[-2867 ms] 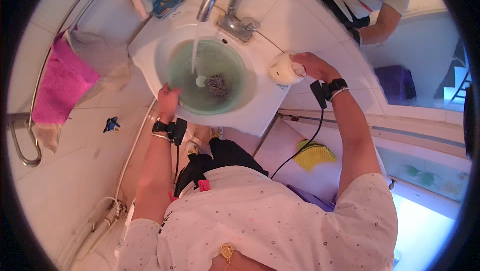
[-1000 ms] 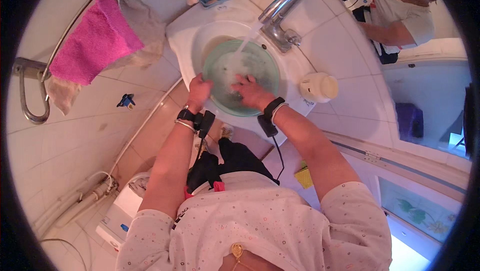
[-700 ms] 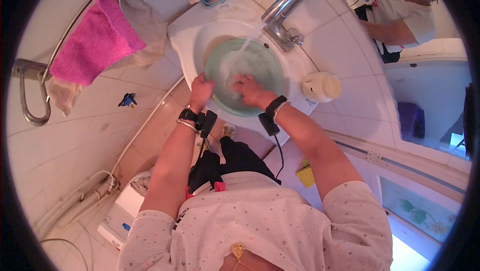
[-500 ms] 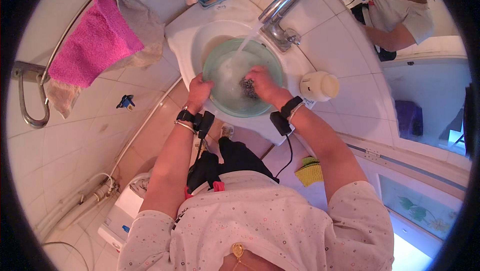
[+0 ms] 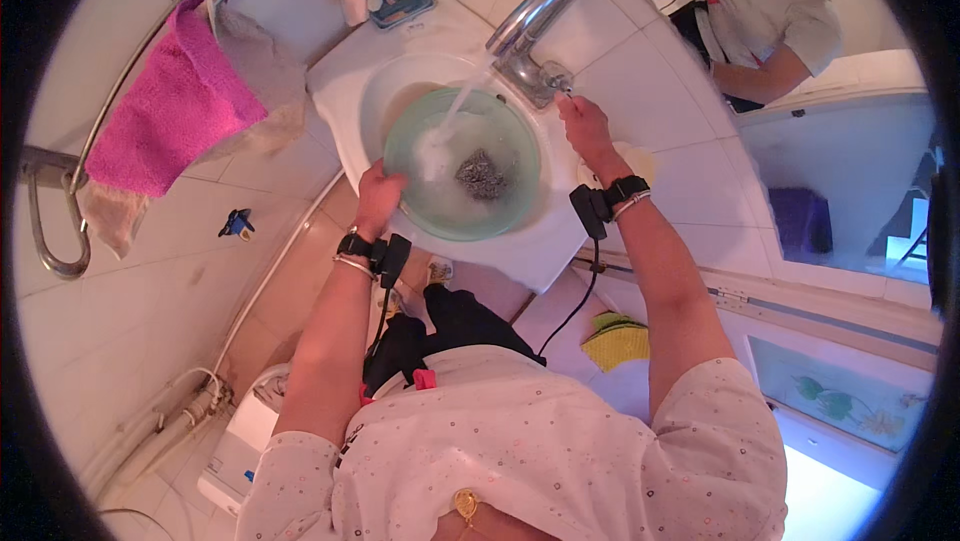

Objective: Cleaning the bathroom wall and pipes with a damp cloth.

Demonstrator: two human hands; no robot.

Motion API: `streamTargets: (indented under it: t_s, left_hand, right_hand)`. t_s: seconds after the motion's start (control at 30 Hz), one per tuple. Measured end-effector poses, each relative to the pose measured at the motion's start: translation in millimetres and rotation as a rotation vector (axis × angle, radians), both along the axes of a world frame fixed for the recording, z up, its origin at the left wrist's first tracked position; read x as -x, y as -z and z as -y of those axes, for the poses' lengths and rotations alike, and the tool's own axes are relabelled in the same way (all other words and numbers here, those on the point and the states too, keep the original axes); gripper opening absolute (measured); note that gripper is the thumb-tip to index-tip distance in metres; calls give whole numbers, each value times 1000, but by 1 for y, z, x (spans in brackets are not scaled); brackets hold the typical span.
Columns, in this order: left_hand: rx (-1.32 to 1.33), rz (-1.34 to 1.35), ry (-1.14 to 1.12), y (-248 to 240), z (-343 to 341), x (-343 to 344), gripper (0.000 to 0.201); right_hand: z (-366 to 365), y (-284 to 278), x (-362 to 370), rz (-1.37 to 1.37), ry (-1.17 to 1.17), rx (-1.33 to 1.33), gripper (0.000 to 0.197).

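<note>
A pale green plastic basin (image 5: 530,173) stands in the white sink (image 5: 328,106), holding cloudy, foamy water. Water streams into it from the chrome tap (image 5: 535,16). A grey metal scouring pad (image 5: 480,175) lies loose in the basin. My left hand (image 5: 376,197) is closed on the basin's left rim, its fingertips over the edge. At the tap's base, the fingers of my right hand (image 5: 585,129) are pinched on the small tap handle (image 5: 556,77). No scouring pad is in either hand.
Behind my right wrist, a cream jar (image 5: 637,163) is partly hidden on the sink's corner. A blue soap dish (image 5: 403,3) sits at the back left. Pink towel (image 5: 180,106) hangs from the wall rail. A mirror (image 5: 850,181) is at the right, yellow-green cloth (image 5: 617,341) low down.
My right hand has let go of the scouring pad in the basin and moved up and right to the tap handle. My left hand stays on the rim. The whole view has shifted slightly.
</note>
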State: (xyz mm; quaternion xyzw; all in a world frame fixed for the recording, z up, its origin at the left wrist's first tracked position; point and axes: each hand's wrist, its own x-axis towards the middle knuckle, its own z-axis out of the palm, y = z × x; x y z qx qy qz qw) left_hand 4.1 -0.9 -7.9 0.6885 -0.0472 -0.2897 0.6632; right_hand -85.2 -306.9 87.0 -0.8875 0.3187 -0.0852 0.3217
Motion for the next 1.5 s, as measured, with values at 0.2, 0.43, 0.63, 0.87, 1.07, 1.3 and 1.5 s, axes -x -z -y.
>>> streamTargets:
  t_s: [0.2,0.43,0.63,0.87,1.07,1.3,1.5]
  left_hand:
    - [-81,46,32,-4,7,-1,39]
    - [-30,-29,2,-2,4,1,39]
    - [-13,-56,15,2,4,-1,41]
    - [-80,-39,4,-7,7,1,37]
    - [-99,-31,-1,-8,4,1,35]
    - [-56,-23,22,-20,6,4,42]
    - [-108,-1,24,-13,5,1,41]
  right_hand:
    - [41,27,-7,80,-101,124,45]
    - [28,5,-14,40,-85,130,49]
    - [31,7,-15,-7,-155,198,50]
    - [37,12,-14,-13,-239,339,45]
    - [31,7,-16,-39,-229,303,45]
    - [31,1,-17,-114,-227,339,47]
    - [26,-4,-19,-142,-243,336,48]
